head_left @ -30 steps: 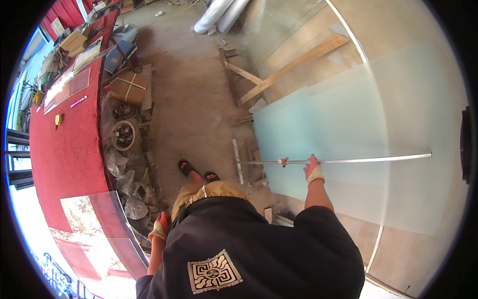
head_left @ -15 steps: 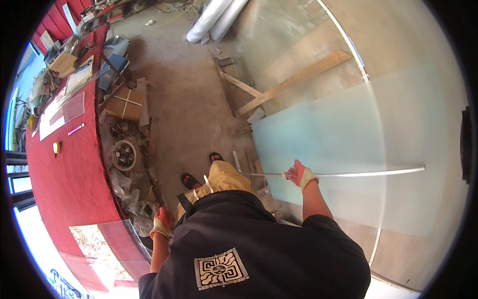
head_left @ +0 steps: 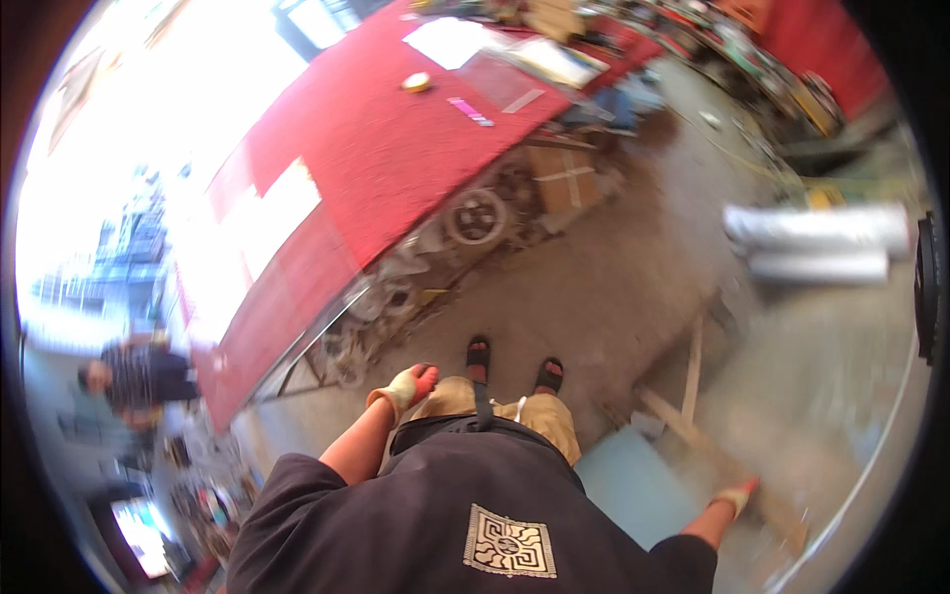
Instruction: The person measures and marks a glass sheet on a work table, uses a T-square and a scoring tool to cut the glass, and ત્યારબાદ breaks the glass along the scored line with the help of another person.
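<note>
My left hand, in a pale glove with red-coated fingers, hangs beside my hip near the red table. Its fingers are curled in, and whether anything is inside them does not show. My right hand, in a matching glove, reaches out to the right, above a wooden bar and close to a pale blue glass sheet. Motion smears its fingers, so I cannot see what it holds or touches. No long thin strip shows by it now.
A red-covered table carries clear glass panes, a yellow tape measure and papers. Under it are a round tub and a cardboard box. White rolls lie right. Another person stands far left.
My view has swung left toward the red table. My right hand no longer shows on the long thin strip over the glass. My left hand now hangs ahead of my hip.
</note>
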The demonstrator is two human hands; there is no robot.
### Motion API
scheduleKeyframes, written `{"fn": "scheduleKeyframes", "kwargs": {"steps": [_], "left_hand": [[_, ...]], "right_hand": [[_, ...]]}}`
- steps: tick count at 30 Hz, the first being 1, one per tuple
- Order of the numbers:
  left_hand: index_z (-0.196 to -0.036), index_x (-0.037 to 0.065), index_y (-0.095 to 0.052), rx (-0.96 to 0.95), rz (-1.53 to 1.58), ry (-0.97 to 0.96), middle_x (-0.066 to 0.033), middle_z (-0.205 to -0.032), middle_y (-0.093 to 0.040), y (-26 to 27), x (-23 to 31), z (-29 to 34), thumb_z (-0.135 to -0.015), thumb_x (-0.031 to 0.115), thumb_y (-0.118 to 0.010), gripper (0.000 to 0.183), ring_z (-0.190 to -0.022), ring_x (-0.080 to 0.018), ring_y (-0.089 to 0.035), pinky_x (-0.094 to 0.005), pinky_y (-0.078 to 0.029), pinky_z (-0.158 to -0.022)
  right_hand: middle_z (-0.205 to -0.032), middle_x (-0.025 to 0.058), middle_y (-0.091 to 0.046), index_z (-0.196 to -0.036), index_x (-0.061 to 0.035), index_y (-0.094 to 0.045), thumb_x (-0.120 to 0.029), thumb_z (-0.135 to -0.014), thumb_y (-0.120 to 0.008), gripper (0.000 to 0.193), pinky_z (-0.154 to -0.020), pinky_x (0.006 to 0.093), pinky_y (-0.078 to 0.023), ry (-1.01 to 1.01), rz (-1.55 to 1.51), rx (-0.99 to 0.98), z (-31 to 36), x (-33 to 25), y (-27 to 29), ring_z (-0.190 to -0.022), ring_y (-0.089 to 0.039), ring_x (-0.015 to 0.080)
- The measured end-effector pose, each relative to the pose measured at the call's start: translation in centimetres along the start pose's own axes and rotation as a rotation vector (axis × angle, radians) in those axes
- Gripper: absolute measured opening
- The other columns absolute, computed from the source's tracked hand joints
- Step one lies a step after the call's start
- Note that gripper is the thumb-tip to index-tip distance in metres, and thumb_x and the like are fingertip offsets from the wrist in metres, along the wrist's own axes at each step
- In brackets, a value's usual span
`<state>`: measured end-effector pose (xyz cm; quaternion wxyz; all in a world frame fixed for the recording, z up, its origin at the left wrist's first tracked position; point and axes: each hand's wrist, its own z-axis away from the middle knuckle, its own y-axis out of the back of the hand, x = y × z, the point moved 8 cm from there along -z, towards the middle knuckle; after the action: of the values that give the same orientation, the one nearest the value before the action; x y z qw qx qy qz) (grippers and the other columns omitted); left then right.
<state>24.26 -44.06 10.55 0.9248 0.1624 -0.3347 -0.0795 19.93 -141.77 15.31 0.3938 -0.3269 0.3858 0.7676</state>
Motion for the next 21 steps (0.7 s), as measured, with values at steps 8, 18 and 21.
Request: {"fn": "scheduleKeyframes", "kwargs": {"steps": [8, 18, 21], "left_hand": [[-0.139, 0.006, -0.063, 0.110, -0.168, 0.288, -0.0230, -0.135, -0.066, -1.4, -7.0, 8.8, -0.099, 0.050, -0.049, 0.061, -0.132, -0.0388, -0.058, -0.0435, -0.045, -0.111], [-0.145, 0.002, -0.057, 0.190, -0.111, 0.343, -0.0239, -0.147, -0.058, 1.7, -10.8, 7.4, -0.101, 0.051, -0.047, 0.067, -0.141, -0.0386, -0.051, -0.0446, -0.039, -0.118], [-0.143, 0.006, -0.060, 0.182, 0.146, 0.213, -0.0219, -0.145, -0.060, 4.4, -12.4, 6.6, -0.101, 0.047, -0.046, 0.061, -0.138, -0.0388, -0.053, -0.0441, -0.039, -0.117]], "right_hand": [[-0.147, 0.0187, -0.056, -0.150, 0.0007, -0.049, -0.073, -0.098, -0.049, 0.091, -0.111, 0.0428, -0.041, 0.142, 0.383, -0.049, 2.2, 5.5, -12.6, -0.131, -0.056, 0.0325], [-0.132, 0.0238, -0.067, -0.138, 0.0054, -0.060, -0.074, -0.098, -0.048, 0.089, -0.100, 0.0427, -0.049, 0.742, 0.532, -0.246, 8.6, -8.3, -29.1, -0.117, -0.065, 0.0374], [-0.127, 0.0254, -0.070, -0.134, 0.0068, -0.063, -0.074, -0.098, -0.048, 0.090, -0.097, 0.0426, -0.052, 1.032, 0.503, -0.340, 12.8, -15.3, -31.8, -0.113, -0.067, 0.0388]]}}
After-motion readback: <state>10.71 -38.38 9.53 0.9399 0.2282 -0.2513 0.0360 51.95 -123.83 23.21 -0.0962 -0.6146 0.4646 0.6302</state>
